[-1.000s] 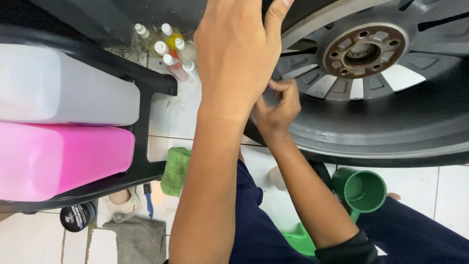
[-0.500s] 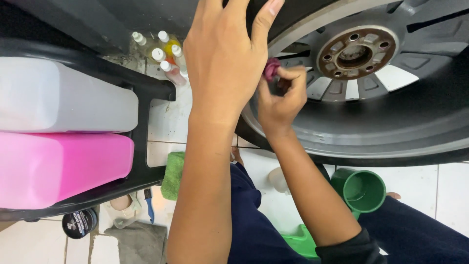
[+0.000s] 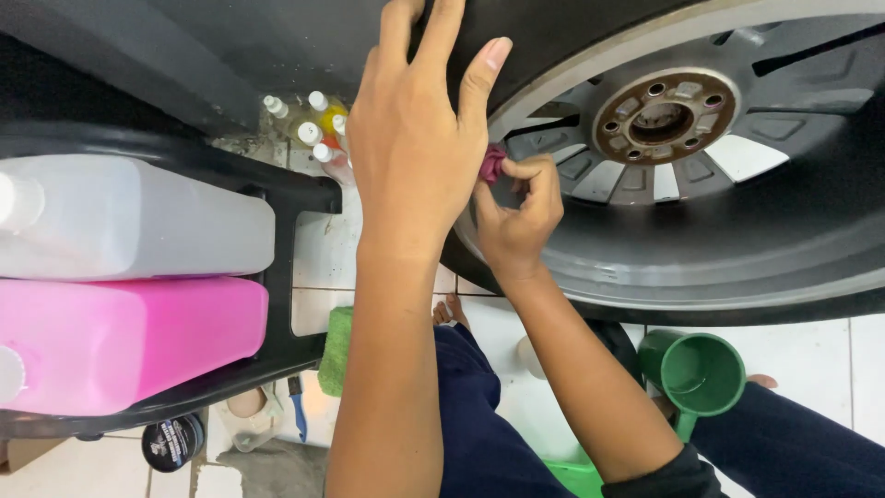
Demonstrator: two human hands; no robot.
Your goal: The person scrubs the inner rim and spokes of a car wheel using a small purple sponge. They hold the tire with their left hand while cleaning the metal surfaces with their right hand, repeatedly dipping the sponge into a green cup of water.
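The left hand (image 3: 415,148) lies flat, fingers apart, on the tyre (image 3: 553,37). The right hand (image 3: 518,217) pinches a maroon rag (image 3: 491,164) against the rim (image 3: 590,277). At nine o'clock, a white jug (image 3: 138,217) sits above a pink jug (image 3: 129,341); a green cup (image 3: 701,373) sits at five.

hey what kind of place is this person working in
Probably a car wash or detailing bay: a car wheel being rubbed with a small maroon cloth, jugs of pink liquid on a rack, and a wet tiled floor.
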